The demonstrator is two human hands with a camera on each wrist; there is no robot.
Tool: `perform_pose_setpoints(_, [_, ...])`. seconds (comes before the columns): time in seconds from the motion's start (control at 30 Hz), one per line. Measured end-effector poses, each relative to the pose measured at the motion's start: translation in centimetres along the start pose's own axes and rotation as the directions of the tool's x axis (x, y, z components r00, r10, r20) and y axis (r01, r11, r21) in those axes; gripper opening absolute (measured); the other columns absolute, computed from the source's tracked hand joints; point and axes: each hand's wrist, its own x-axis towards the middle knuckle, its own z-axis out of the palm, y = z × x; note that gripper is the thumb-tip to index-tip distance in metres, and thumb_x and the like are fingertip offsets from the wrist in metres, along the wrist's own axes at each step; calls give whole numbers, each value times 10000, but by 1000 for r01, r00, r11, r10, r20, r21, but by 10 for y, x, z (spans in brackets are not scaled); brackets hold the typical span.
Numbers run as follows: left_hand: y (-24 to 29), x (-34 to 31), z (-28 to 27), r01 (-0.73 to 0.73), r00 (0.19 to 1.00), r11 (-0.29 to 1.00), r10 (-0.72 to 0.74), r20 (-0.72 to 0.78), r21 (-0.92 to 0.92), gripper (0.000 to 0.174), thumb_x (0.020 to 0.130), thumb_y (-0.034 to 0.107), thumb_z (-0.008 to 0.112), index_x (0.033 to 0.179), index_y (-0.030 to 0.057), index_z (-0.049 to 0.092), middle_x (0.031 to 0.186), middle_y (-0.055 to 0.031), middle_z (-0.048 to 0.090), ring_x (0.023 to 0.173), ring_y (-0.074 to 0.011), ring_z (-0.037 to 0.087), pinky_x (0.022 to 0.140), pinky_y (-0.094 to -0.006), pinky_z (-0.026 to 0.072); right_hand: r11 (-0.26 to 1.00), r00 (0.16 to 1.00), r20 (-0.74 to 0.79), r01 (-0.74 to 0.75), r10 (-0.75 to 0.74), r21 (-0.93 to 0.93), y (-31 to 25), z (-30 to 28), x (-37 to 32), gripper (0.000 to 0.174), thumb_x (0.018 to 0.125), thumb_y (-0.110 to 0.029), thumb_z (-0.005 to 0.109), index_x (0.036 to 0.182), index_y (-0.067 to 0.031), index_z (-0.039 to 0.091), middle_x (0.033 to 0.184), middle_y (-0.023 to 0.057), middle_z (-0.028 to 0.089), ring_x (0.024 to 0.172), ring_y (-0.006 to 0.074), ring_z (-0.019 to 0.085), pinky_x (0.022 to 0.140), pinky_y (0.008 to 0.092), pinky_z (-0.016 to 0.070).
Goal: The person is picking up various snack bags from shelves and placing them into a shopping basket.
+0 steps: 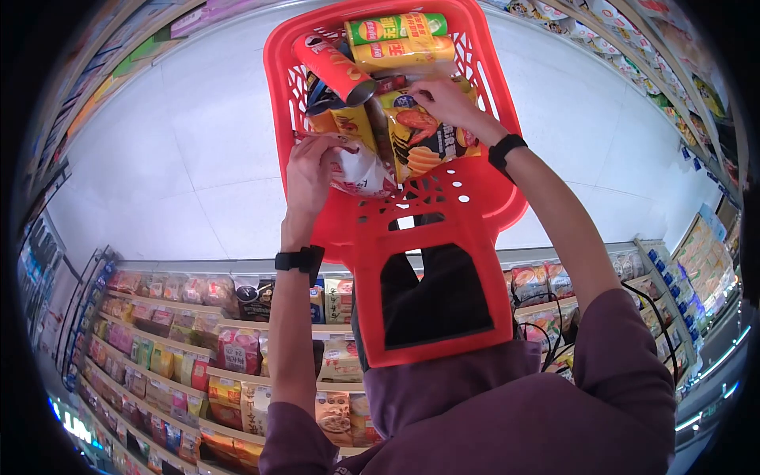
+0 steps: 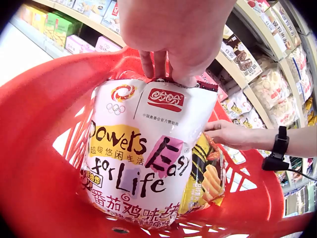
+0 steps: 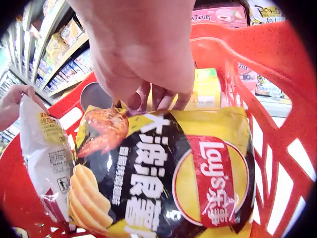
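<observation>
My left hand [image 1: 310, 172] grips the top edge of a white snack bag [image 2: 138, 148] with "Powers Easy for Life" lettering, which hangs upright in the near left part of the red shopping basket [image 1: 507, 103]. My right hand [image 1: 451, 103] pinches the upper edge of a black and yellow Lay's chip bag [image 3: 163, 173] beside it; the fingertips are partly behind the bag. Farther inside the basket lie a red chip canister [image 1: 332, 67], a yellow canister [image 1: 404, 53] and a green canister [image 1: 380, 29]. Another yellow package [image 1: 352, 123] shows between the two bags.
The basket's raised red handle [image 1: 439, 356] stands close against my body. Shelves of packaged snacks [image 1: 237, 348] run behind me, and more shelves [image 1: 657, 87] line the right. Pale floor [image 1: 198, 150] surrounds the basket.
</observation>
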Motion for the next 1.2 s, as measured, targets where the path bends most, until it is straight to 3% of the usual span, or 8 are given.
perform_pose_setpoints(0.13, [9,-8,-6,45,998,999,-44,40,-20,128,801,-28,601,906,28,651,954,-100,684,939,-307,627,815,-380,465,996,993,-116,6,4,90,-2,1,-13,127,842,-138,573,885,-27,619,805,122,656,740,318,620,697,403,481])
perform_pose_setpoints(0.37, [54,-18,-19,-205,976,955,182,123,213,184,762,-61,612,904,47,658,969,-84,685,959,-275,625,839,-373,461,980,988,46,-149,144,134,-46,9,-29,328,968,-347,507,1029,-54,640,896,156,668,861,292,654,738,386,487])
perform_pose_setpoints(0.47, [67,-16,-27,-187,982,953,177,64,237,185,762,-68,620,900,48,660,978,-75,688,970,-260,625,851,-367,458,875,987,158,-106,34,472,-82,-9,-54,452,932,-425,570,1202,-63,583,1075,154,649,1043,296,618,876,371,486])
perform_pose_setpoints(0.57, [80,-5,-37,-156,986,961,164,-17,227,164,781,-68,622,890,49,659,964,-64,696,981,-250,628,854,-356,453,926,977,175,48,-121,374,-107,-16,-78,775,820,-504,699,1373,-39,421,1291,171,540,1202,318,532,1009,375,430])
perform_pose_setpoints(0.7, [102,22,-39,-251,962,935,269,-42,251,119,794,-41,615,854,53,656,908,-49,695,961,-252,624,884,-361,435,935,976,199,10,-85,354,-119,-10,-88,1137,620,-494,864,1439,4,253,1387,196,434,1268,311,477,1060,400,391])
perform_pose_setpoints(0.93, [148,83,-4,-467,884,815,441,155,344,126,744,-13,629,846,48,673,963,-50,673,1050,-248,576,906,-372,424,660,893,-424,228,152,716,-127,13,-55,914,617,-282,898,1339,-36,394,1276,109,518,1121,188,573,937,327,478])
perform_pose_setpoints(1.1, [152,128,50,-527,847,767,511,149,367,96,803,67,634,886,34,669,1195,-93,620,1184,-278,526,978,-408,407,599,845,-402,126,352,791,-98,-7,-38,581,723,-161,808,1199,-32,499,1143,62,602,1056,167,603,893,309,491])
perform_pose_setpoints(1.2, [155,139,64,-516,843,795,537,28,318,276,817,135,660,1067,21,634,1331,-164,517,1259,-336,463,1034,-459,380,194,755,-228,136,614,972,-95,-22,-37,570,751,-162,785,1228,-29,503,1122,51,605,1033,169,608,858,299,492])
